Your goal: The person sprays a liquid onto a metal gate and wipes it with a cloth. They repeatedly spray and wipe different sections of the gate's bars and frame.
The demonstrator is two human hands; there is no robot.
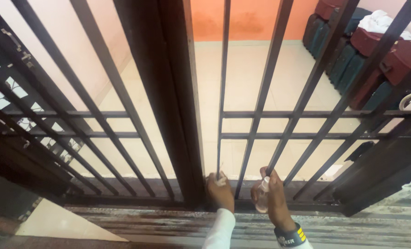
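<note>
Bars of the dark metal gate (pixel 261 92) rise upright and away from us. At its bottom rail, our left hand (pixel 220 190) is closed around the foot of one bar, seemingly on a pale cloth. Just right of that bar, our right hand (pixel 273 196) grips a small clear bottle (pixel 262 196), held upright.

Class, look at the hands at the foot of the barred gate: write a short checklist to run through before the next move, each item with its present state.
1. Left hand on the lowest part of a bar: ok.
2. Right hand grips the small clear bottle: ok.
3. Bottle nozzle aimed at the bar: cannot tell.
4. Something pale under the left fingers, perhaps a cloth: cannot tell.
5. Both hands in view: ok.
</note>
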